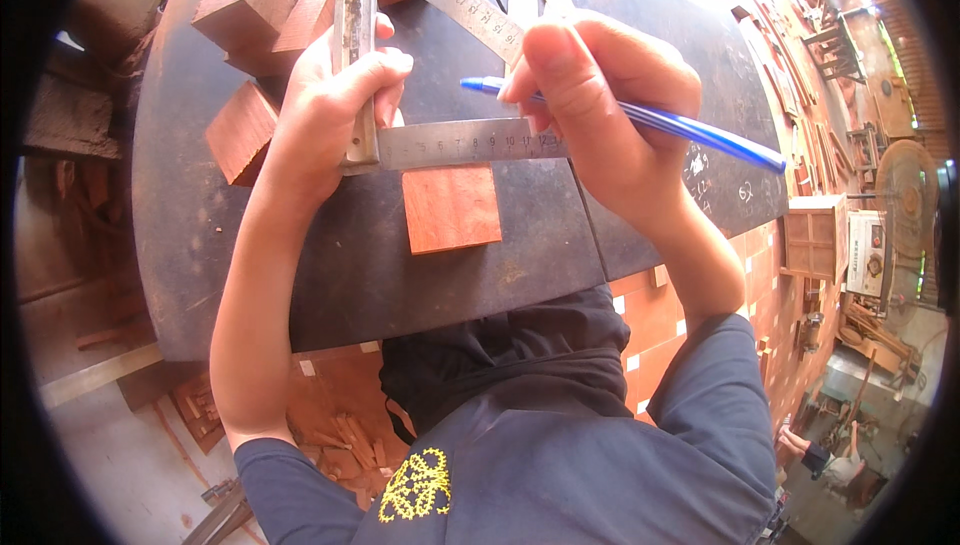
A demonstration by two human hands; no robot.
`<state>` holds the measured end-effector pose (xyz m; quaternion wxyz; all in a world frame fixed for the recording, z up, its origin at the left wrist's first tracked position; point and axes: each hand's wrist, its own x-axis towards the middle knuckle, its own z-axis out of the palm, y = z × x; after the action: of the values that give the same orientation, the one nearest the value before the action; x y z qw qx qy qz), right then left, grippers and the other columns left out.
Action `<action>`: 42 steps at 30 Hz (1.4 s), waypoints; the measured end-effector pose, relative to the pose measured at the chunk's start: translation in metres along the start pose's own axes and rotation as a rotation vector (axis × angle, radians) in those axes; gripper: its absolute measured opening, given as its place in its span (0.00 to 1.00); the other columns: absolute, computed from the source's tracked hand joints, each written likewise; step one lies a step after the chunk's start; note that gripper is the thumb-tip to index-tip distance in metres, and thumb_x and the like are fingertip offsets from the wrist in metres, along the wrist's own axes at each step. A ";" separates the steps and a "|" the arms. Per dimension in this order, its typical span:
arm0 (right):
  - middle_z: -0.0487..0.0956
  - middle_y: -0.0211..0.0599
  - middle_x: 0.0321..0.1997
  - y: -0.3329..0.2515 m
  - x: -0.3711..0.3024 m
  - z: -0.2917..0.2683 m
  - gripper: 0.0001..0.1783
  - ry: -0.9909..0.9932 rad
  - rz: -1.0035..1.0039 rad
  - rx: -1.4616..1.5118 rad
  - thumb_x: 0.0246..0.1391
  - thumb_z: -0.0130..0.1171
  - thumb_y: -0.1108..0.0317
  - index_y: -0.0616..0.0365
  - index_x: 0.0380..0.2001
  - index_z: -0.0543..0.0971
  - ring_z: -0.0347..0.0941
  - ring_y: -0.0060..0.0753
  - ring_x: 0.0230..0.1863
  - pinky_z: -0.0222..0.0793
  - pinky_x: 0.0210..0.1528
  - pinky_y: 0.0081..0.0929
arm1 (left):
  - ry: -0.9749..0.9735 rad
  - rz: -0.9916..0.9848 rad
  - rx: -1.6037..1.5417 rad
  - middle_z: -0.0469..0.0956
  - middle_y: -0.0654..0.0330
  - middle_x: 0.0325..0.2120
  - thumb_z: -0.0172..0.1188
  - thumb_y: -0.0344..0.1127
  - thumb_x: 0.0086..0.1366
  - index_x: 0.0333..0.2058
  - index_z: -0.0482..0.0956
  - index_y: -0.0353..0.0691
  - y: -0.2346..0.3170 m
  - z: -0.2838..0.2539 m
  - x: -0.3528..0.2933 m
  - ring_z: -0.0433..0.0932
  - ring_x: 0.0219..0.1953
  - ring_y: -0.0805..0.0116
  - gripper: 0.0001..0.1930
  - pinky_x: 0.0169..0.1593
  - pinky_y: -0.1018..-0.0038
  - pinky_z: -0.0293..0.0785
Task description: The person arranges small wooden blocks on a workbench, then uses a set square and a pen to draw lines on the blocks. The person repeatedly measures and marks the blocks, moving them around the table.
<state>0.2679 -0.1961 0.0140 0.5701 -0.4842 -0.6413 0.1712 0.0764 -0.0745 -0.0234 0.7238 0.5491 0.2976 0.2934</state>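
Observation:
My left hand [335, 95] is closed around the thick stock of a metal triangular carpenter's square [440, 147]. The square's ruled edge runs left to right along the far side of a reddish wooden block [452, 210], which sits on the dark tabletop. Between the thumb and fingers of my right hand [605, 105] is a blue pen [710, 137], its tip pointing left above the ruled edge. The right fingers are close to the far end of that edge; I cannot tell whether they touch it.
Several more wooden blocks [243, 5] are grouped at the table's far left, around my left forearm. The dark table [350, 275] has a seam right of the block. Wood pieces [340, 445] lie on the floor below, and another person [838, 465] is at the far right.

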 end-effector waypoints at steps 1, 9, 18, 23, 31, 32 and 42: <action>0.76 0.33 0.21 0.002 0.001 0.001 0.14 0.010 -0.036 0.041 0.64 0.65 0.62 0.61 0.28 0.82 0.73 0.21 0.23 0.67 0.26 0.22 | 0.015 0.028 0.001 0.69 0.69 0.22 0.55 0.28 0.68 0.50 0.68 0.37 -0.002 -0.002 0.001 0.68 0.22 0.82 0.13 0.29 0.82 0.67; 0.76 0.38 0.31 -0.002 0.006 -0.004 0.24 -0.235 -0.537 -0.264 0.45 0.75 0.53 0.55 0.37 0.75 0.77 0.39 0.29 0.71 0.31 0.30 | 0.068 0.077 -0.012 0.70 0.66 0.21 0.55 0.28 0.69 0.50 0.69 0.39 -0.024 -0.011 0.009 0.69 0.21 0.79 0.12 0.28 0.81 0.67; 0.77 0.41 0.45 -0.015 -0.004 -0.012 0.32 -0.707 -0.263 -0.449 0.46 0.68 0.41 0.55 0.41 0.71 0.77 0.52 0.39 0.73 0.38 0.41 | 0.095 0.110 -0.045 0.68 0.66 0.19 0.58 0.30 0.67 0.49 0.69 0.41 -0.018 -0.011 0.008 0.68 0.20 0.78 0.13 0.27 0.79 0.65; 0.76 0.42 0.39 -0.007 0.008 -0.023 0.28 -0.775 -0.266 -0.285 0.39 0.72 0.67 0.58 0.43 0.70 0.76 0.51 0.44 0.73 0.46 0.43 | 0.098 0.124 -0.134 0.66 0.67 0.17 0.57 0.32 0.69 0.48 0.68 0.43 -0.012 -0.003 0.005 0.66 0.19 0.78 0.11 0.26 0.79 0.62; 0.80 0.44 0.49 -0.002 0.017 -0.034 0.16 -0.742 -0.208 -0.149 0.44 0.62 0.77 0.55 0.38 0.71 0.76 0.55 0.48 0.73 0.49 0.40 | 0.088 0.156 -0.236 0.64 0.66 0.17 0.53 0.32 0.72 0.48 0.67 0.43 -0.009 -0.002 0.005 0.64 0.20 0.79 0.09 0.28 0.80 0.61; 0.81 0.46 0.52 -0.003 0.018 -0.036 0.15 -0.748 -0.187 -0.156 0.46 0.65 0.75 0.55 0.35 0.70 0.76 0.57 0.49 0.73 0.51 0.39 | 0.090 0.164 -0.247 0.64 0.66 0.18 0.53 0.32 0.72 0.48 0.67 0.42 -0.006 0.000 0.005 0.64 0.20 0.79 0.09 0.28 0.80 0.61; 0.76 0.39 0.54 -0.008 0.010 -0.024 0.27 -0.694 -0.334 -0.277 0.41 0.72 0.60 0.51 0.45 0.72 0.73 0.48 0.56 0.69 0.53 0.41 | 0.037 0.204 -0.303 0.63 0.67 0.19 0.51 0.32 0.74 0.48 0.67 0.42 -0.011 -0.005 0.005 0.63 0.20 0.80 0.07 0.27 0.82 0.60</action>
<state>0.2871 -0.1999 0.0324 0.2693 -0.3592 -0.8823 0.1415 0.0766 -0.0700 -0.0353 0.7591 0.4558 0.2060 0.4167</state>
